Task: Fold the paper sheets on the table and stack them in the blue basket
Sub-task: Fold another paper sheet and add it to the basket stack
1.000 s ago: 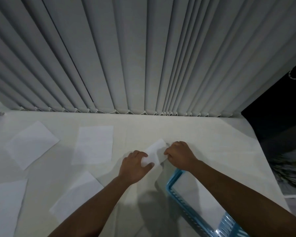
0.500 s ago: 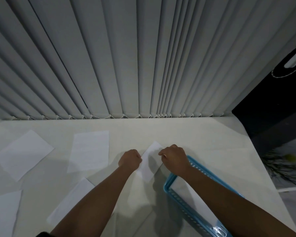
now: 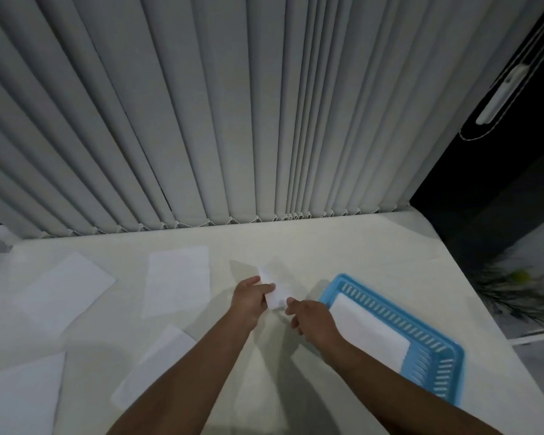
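Observation:
A small folded white paper point(image 3: 274, 290) is held just above the white table point(image 3: 343, 246), near its middle. My left hand point(image 3: 248, 298) pinches its left side. My right hand point(image 3: 308, 313) holds its near right corner. The blue basket point(image 3: 434, 343) lies on the table to the right of my right hand, with folded white paper point(image 3: 368, 331) lying flat inside it. Several unfolded white sheets rest on the table: one point(image 3: 178, 279) left of my left hand, one point(image 3: 65, 288) further left, one point(image 3: 157, 365) beside my left forearm, one point(image 3: 19, 397) at the near left.
Grey vertical blinds point(image 3: 233, 120) hang along the table's far edge. Past the table's right edge there is a dark window area and a plant point(image 3: 515, 293) lower down.
The folded paper has been lifted and turned in both hands. My right hand has pulled back toward me. The view has shifted, so the basket shows more fully.

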`<state>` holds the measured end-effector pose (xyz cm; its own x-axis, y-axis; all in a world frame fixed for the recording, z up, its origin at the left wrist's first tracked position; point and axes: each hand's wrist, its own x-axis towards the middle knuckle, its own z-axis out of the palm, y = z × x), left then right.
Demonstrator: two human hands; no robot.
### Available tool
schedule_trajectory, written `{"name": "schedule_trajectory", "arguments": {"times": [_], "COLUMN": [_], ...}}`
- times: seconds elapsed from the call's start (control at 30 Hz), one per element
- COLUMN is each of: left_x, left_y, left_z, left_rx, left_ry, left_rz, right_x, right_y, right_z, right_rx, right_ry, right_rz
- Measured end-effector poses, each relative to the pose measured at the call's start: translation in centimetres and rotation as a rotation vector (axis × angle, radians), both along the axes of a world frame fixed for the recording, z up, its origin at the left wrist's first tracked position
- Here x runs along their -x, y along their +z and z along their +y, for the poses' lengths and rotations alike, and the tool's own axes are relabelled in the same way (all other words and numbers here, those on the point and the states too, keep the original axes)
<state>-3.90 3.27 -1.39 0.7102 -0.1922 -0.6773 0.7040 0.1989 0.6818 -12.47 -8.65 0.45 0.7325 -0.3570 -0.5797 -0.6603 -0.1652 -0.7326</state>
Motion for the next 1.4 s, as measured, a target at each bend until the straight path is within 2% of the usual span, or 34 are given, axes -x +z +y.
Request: {"name": "schedule_trajectory", "arguments": {"times": [0.1,0.17,0.27,0.37,0.53,0.7,0.87,1.0,1.07,1.2,1.4], "left_x": [2.4,3.9,5.7,6.4,5.5,4.8,5.2,5.7,6.0,6.1,5.9], "left_y": [0.5,0.4,0.6,0.2,-0.3,0.5,1.3,2.3,2.5,1.4,-1.0], "left_z": [0.5,1.0,2.1,3.5,5.4,4.4,0.7,-2.6,-4.0,-5.5,-6.2], "left_rx": [0.048,0.06,0.057,-0.026,0.017,0.064,0.063,-0.048,-0.165,-0.518,-0.758], "left_ry": [0.002,0.045,0.122,0.177,0.252,0.224,0.029,-0.143,-0.231,-0.517,-0.737], "left_rz": [-0.009,-0.014,0.019,0.065,0.099,0.086,-0.024,-0.17,-0.284,-0.525,-0.739], "right_x": [0.6,1.0,1.7,2.7,4.8,7.2,9.5,11.0,11.3,12.3,14.1], "right_y": [0.4,0.4,0.0,-0.1,-0.6,-0.5,0.2,0.8,0.7,0.2,-1.7], "right_z": [1.2,2.0,2.9,3.4,3.4,1.7,-1.6,-5.1,-7.0,-9.5,-10.8], "right_rx": [-0.277,-0.359,-0.258,-0.139,-0.067,0.014,0.078,0.072,0.069,0.086,0.103], "right_ry": [-0.219,-0.287,-0.298,-0.231,-0.223,-0.307,-0.498,-0.661,-0.728,-0.767,-0.75], "right_rz": [0.116,0.11,-0.041,-0.145,-0.209,-0.225,-0.242,-0.278,-0.276,-0.218,-0.179]}}
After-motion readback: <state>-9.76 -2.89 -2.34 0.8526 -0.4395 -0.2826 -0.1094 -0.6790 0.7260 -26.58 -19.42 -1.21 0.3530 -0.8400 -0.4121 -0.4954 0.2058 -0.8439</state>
